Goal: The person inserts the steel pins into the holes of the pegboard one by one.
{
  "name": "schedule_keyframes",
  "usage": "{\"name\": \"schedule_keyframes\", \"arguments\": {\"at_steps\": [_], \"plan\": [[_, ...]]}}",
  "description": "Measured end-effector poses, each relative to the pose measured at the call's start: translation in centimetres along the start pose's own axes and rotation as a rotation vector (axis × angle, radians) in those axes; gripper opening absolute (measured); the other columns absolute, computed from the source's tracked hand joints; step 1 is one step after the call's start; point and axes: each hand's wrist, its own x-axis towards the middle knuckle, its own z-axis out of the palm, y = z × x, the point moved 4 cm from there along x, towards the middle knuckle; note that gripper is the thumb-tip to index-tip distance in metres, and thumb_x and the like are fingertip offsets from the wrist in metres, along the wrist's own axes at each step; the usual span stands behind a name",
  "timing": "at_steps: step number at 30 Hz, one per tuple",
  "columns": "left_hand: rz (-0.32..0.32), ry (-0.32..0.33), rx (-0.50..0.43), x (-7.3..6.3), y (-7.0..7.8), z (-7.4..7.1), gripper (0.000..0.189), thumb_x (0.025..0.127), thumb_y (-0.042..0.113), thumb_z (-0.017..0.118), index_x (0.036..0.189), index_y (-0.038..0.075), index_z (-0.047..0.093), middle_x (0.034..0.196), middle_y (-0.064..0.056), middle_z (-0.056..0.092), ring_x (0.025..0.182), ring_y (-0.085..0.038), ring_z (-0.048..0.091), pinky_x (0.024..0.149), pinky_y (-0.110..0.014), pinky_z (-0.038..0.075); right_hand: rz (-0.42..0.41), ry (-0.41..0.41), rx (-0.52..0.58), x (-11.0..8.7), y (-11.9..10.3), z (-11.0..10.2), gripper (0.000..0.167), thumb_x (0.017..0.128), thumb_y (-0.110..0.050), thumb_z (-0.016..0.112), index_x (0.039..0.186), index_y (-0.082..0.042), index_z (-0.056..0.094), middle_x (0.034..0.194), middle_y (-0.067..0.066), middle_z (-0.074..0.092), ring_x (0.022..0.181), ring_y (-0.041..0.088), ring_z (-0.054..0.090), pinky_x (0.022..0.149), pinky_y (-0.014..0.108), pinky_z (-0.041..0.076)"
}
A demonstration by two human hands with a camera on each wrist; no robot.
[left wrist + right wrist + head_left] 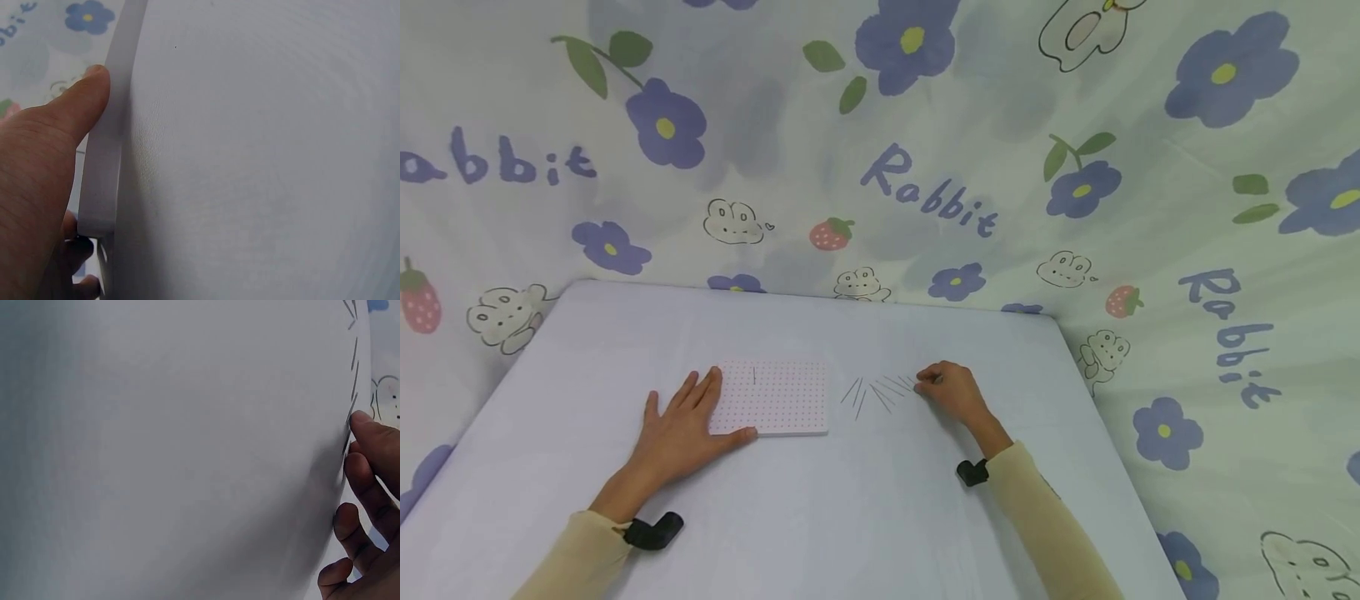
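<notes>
two hands (676,433) at white tabletop (850,517); flower-and-rabbit cloth (790,167) behind.

2 hands (681,433), 1 brd (786,400), approx. 9 pins (881,398)

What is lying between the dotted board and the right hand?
In the head view, several dark needle-like pieces lie on the white tabletop between dotted board and right hand.
</notes>
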Motion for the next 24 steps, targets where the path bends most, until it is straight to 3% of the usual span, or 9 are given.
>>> {"name": "schedule_keyframes", "arguments": {"at_steps": [15, 24], "plan": [[-0.005, 0.004, 0.001, -0.01, -0.16, 0.07, 0.125, 0.079, 0.086, 0.053, 0.159, -0.001, 0.014, 0.164, -0.024, 0.020, 0.152, -0.045, 0.012, 0.109, -0.077, -0.007, 0.003, 0.039, -0.010, 0.15, 0.46, 0.57, 0.017, 0.085, -0.026, 0.082, 0.099, -0.017, 0.080, 0.095, -0.005, 0.074, 0.089, 0.014, 0.067, 0.080, 0.034, 0.055], [-0.003, 0.006, 0.003, -0.06, -0.19, 0.15, 0.124, 0.080, 0.085, 0.053, 0.159, -0.002, 0.014, 0.164, -0.024, 0.021, 0.152, -0.045, 0.013, 0.109, -0.077, -0.007, -0.065, 0.054, -0.117, 0.05, -0.26, 0.37, 0.017, 0.086, -0.029, 0.081, 0.098, -0.017, 0.081, 0.099, -0.003, 0.076, 0.095, 0.019, 0.071, 0.082, 0.037, 0.056]]}}
